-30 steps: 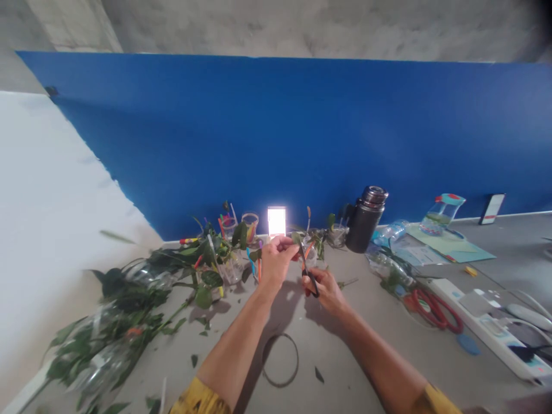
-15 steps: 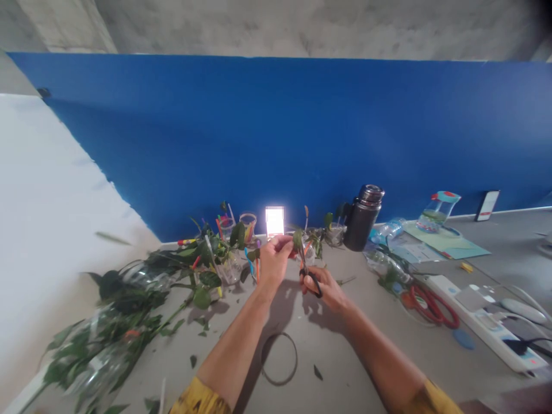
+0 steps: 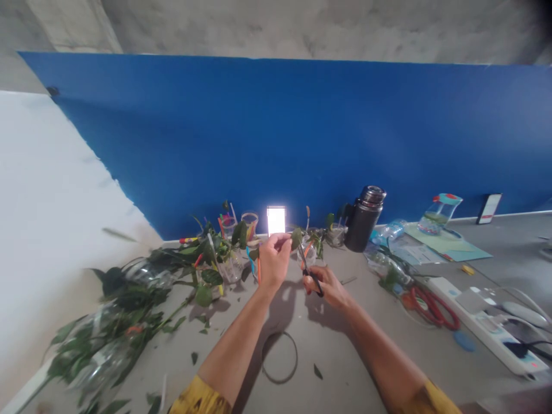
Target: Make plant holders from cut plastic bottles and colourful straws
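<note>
Left hand [image 3: 273,261] pinches a leafy cutting [image 3: 296,238] at two o'clock; right hand [image 3: 325,286] clenches black scissors [image 3: 314,280] just beneath it.

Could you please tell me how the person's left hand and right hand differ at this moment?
The left hand is raised higher, its fingers pinching a leafy cutting, while the right hand sits lower, gripping black-handled scissors. Both hands are bare and held over the grey worktop.
</note>
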`<state>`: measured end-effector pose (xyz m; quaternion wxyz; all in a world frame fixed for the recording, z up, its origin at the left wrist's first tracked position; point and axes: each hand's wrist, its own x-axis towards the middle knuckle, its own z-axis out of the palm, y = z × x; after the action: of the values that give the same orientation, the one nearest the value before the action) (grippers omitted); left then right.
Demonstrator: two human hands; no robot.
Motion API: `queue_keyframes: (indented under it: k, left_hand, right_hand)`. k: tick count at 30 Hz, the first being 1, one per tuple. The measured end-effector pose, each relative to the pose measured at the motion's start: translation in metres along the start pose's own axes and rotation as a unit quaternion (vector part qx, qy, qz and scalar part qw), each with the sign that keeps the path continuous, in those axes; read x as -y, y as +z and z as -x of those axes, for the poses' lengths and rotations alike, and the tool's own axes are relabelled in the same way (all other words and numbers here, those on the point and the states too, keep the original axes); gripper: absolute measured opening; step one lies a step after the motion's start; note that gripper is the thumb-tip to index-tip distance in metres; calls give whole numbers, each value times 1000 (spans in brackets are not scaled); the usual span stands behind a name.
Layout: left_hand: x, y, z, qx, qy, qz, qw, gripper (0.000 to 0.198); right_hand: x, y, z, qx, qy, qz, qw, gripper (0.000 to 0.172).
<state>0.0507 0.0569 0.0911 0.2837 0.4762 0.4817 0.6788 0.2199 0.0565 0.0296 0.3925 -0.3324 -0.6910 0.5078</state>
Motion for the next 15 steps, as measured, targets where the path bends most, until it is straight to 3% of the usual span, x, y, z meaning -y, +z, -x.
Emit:
queue_keyframes:
  k: [15]
  left_hand:
    - [12, 4, 2, 40, -11, -16, 999, 9]
  right_hand:
    - [6, 5, 0, -41, 17, -13, 999, 48]
